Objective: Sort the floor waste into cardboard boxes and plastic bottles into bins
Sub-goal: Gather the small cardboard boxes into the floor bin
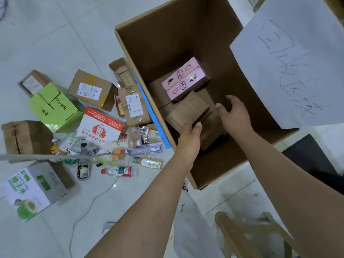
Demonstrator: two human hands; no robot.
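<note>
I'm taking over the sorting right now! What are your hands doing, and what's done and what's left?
Left hand: grips the small brown cardboard box inside the big open cardboard bin.
Right hand: open beside that box, holding nothing.
Done: the pink printed carton and a few brown boxes lie in the bin.
Left: the lime-green cardboard box, the red-and-white carton, other boxes and the pile of plastic bottles on the floor.
</note>
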